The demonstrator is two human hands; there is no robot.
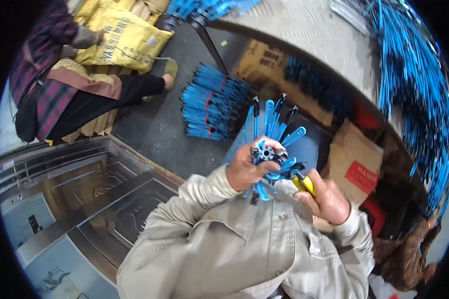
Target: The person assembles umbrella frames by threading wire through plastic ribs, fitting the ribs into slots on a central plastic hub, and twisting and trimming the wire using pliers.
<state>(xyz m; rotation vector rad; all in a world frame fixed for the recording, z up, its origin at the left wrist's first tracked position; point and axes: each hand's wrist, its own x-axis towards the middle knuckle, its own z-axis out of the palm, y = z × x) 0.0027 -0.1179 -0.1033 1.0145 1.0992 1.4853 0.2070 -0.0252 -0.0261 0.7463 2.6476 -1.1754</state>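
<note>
My left hand [249, 167] is closed around a folding piece with a round black notched hub [266, 152]; blue and black arms [294, 135] spread out from it on several sides. In my right hand [329, 197] is a pair of pliers with yellow handles [304, 184]. The pliers' dark jaws meet the end of one arm beside the hub, and fingers partly hide their grip. Behind the piece, a light blue surface [304, 144] shows below my hands.
Bundled blue strips [207, 102] tied with red bands lie on the floor ahead. A grey table [304, 25] carries long blue strips [404, 55] at the right. Cardboard [259, 62] and a brown paper bag [354, 159] stand beneath it. One person [55, 94] sits left by yellow sacks [119, 37]; another [409, 254] is lower right.
</note>
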